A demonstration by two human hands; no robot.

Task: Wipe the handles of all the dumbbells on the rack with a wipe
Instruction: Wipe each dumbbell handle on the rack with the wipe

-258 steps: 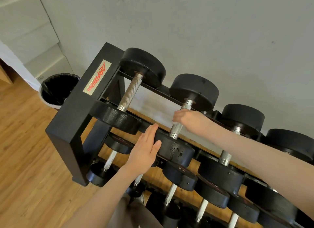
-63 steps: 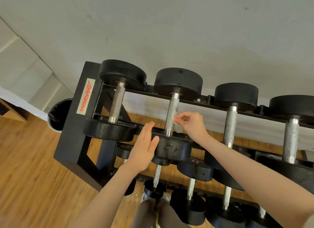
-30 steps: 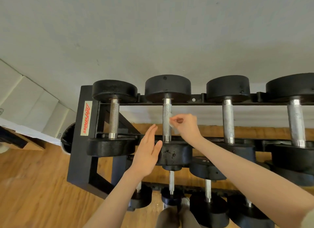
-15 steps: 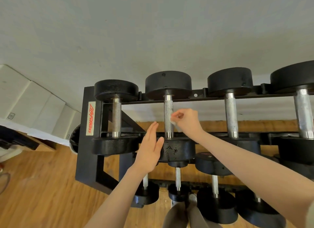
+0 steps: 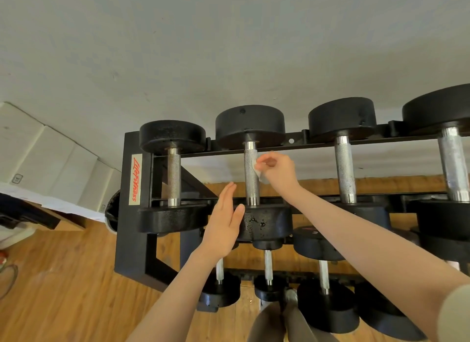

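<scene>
Pinching the wipe, the right hand rubs the second dumbbell's handle. The left hand, fingers straight, braces its front head, likely to stop rolling.

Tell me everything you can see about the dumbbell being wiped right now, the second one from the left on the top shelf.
The second dumbbell lies across the top shelf of the black rack, handle pointing away from the person. It has two round black heads and a knurled silver metal handle. Wet-looking drops sit on the near head. The right hand pinches a small white wipe against the handle's right side, near its far end. The left hand rests flat against the near head's left side.
</scene>
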